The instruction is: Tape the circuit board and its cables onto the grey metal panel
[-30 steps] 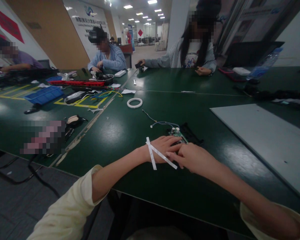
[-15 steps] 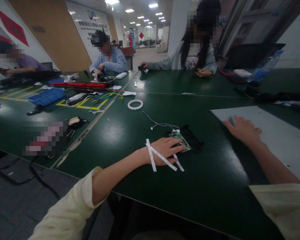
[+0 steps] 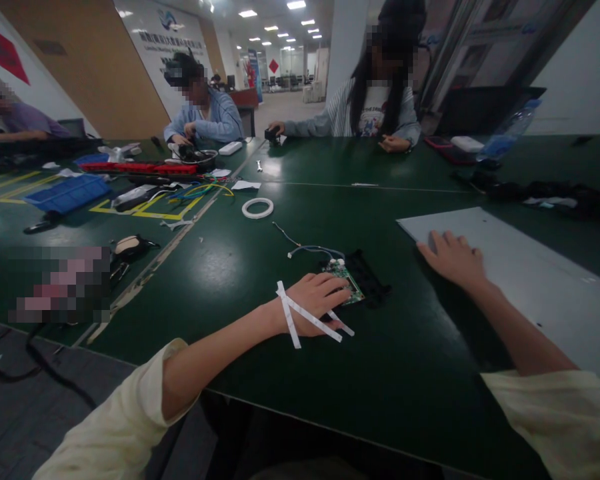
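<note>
My left hand (image 3: pixel 313 303) lies palm down with its fingers stretched over a green circuit board (image 3: pixel 354 288). Several narrow white tape strips (image 3: pixel 310 316) cross the back of this hand and stick out past it. Part of the board is hidden under the fingers. Thin grey cables (image 3: pixel 314 249) run from white plugs at its far edge, and a black openwork plastic part (image 3: pixel 371 277) sits along its right side. My right hand (image 3: pixel 453 260) rests open, fingers spread, on the left part of a flat light-grey panel (image 3: pixel 530 280). A small grey patch by its fingertips is unclear.
A white tape roll (image 3: pixel 257 208) lies beyond the board, a small wrench (image 3: pixel 259 165) farther back. On the left are a blue bin (image 3: pixel 67 193), coloured wires (image 3: pixel 200 191) and a black pouch-like thing (image 3: pixel 130 247). Two people (image 3: pixel 203 110) sit across the green table (image 3: pixel 405 393).
The whole view has shifted, so things appear farther left. My right hand's fingers look a little more spread on the panel. My left hand stays over the circuit board.
</note>
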`<state>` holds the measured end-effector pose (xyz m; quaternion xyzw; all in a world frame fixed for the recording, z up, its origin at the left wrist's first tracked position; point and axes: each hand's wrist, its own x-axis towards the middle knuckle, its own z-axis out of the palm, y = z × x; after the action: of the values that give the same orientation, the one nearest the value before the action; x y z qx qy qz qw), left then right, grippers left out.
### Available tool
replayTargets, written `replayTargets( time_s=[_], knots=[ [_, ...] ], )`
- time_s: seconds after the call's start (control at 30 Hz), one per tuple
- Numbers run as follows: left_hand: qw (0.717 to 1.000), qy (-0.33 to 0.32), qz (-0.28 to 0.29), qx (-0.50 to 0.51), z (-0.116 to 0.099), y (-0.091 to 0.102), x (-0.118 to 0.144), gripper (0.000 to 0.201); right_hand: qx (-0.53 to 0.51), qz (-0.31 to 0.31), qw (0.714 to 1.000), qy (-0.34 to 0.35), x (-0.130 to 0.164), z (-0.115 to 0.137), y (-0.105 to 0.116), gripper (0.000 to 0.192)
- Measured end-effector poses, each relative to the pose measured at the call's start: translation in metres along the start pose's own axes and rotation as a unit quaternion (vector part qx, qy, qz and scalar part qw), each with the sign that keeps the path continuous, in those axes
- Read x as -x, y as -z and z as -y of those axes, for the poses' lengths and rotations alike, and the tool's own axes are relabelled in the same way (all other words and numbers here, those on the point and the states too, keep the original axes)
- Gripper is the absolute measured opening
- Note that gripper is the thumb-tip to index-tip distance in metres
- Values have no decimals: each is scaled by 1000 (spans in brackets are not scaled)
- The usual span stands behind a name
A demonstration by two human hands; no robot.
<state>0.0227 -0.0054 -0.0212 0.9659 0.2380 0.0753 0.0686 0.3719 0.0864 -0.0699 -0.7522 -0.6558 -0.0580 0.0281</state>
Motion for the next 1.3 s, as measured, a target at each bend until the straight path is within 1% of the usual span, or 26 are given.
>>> replayTargets(
  time_s=[0.13,0.27,0.33,0.43,0.57,0.7,0.8,0.87,0.97,1.07,1.17,1.3],
  knots=[
    [1000,21,-23,-2,-1,-8,-2,55,10,-3,1000,27,9,17,1,69],
    [999,29,-35,5,0,-14,-4,54,21,-18,997,77,25,45,6,69],
    [999,29,-32,9,0,-14,-4,52,20,-24,994,102,34,61,9,69],
    [999,28,-36,20,0,-9,-3,43,11,-30,989,148,48,83,13,67],
    [998,22,-40,32,-3,-5,0,34,1,-19,981,193,60,102,19,64],
    [999,15,-32,25,-5,-4,2,31,-2,-1,980,199,63,108,24,65],
    [1000,8,-17,25,-7,0,1,34,-3,-1,980,198,63,107,25,64],
    [999,15,-3,30,-9,1,1,36,-3,-2,980,199,63,106,24,64],
    [998,37,0,45,-11,2,1,30,-4,-1,980,197,63,106,24,64],
    [996,41,-16,79,-9,0,2,26,-5,1,981,196,63,106,25,64],
    [993,28,-42,107,-2,0,3,26,-10,-1,979,203,64,106,25,62],
    [989,-1,-101,108,9,6,5,25,-22,-28,972,231,67,105,23,59]
  ],
)
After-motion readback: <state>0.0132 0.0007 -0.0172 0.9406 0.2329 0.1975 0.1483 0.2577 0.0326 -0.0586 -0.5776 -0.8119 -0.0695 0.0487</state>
